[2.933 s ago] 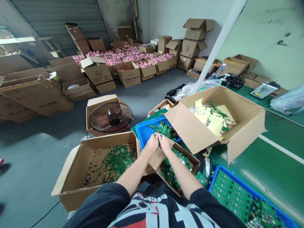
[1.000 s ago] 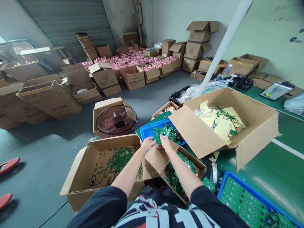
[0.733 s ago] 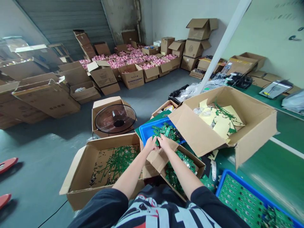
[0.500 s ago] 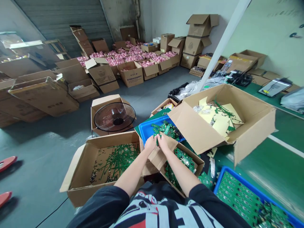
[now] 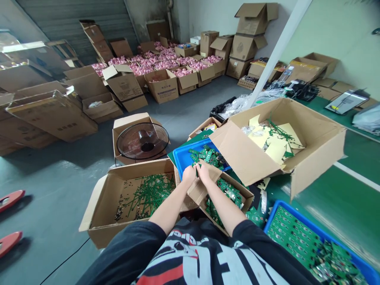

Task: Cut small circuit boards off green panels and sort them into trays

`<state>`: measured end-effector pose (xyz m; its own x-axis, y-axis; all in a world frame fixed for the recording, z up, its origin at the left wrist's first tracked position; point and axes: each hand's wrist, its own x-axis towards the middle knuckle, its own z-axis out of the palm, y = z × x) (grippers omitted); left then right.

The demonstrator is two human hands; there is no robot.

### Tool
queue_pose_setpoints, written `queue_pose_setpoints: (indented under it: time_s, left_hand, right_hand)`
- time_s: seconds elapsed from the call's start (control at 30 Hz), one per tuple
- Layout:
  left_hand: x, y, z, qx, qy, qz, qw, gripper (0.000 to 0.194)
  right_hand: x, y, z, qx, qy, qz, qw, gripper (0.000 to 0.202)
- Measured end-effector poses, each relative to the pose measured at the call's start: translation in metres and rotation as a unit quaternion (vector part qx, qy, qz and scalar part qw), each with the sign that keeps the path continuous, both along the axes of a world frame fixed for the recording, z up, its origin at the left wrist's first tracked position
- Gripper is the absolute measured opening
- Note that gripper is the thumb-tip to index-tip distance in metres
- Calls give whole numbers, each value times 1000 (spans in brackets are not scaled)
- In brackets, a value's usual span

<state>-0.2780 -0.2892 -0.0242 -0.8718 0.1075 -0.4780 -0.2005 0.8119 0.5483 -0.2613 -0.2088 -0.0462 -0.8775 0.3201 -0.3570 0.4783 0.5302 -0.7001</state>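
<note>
My left hand (image 5: 189, 174) and my right hand (image 5: 203, 173) meet at the near edge of a blue tray (image 5: 181, 155). Both are closed on a small green circuit board (image 5: 195, 168), mostly covered by my fingers. Loose green circuit boards (image 5: 209, 156) lie in the tray just beyond. Beneath my forearms is a cardboard box (image 5: 248, 194) with larger green boards (image 5: 230, 190) in it; its raised flap (image 5: 199, 190) sits under my hands. To the left, another box (image 5: 102, 204) holds thin green board strips (image 5: 152, 194) and small dark bits.
A fan (image 5: 143, 141) lies face up on a box ahead. At right stands a big open carton (image 5: 320, 130) with yellow sheets and green strips. Another blue tray (image 5: 274, 215) of boards is at lower right. Cartons of pink items (image 5: 162, 63) line the back.
My hands stay together on the circuit board, with a slight shift in finger and wrist position. The camera view has tilted a little, so the surroundings sit slightly higher.
</note>
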Motion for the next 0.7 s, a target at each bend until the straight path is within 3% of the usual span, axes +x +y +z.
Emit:
queue_pose_setpoints:
  time_s: [0.4, 0.7]
  left_hand:
    - [-2, -1, 15, 7, 34, -33, 999, 36]
    - [2, 8, -2, -82, -18, -5, 996, 31]
  right_hand:
    - [-3, 3, 8, -4, 40, -6, 999, 42]
    - [-8, 3, -17, 19, -82, 12, 996, 44]
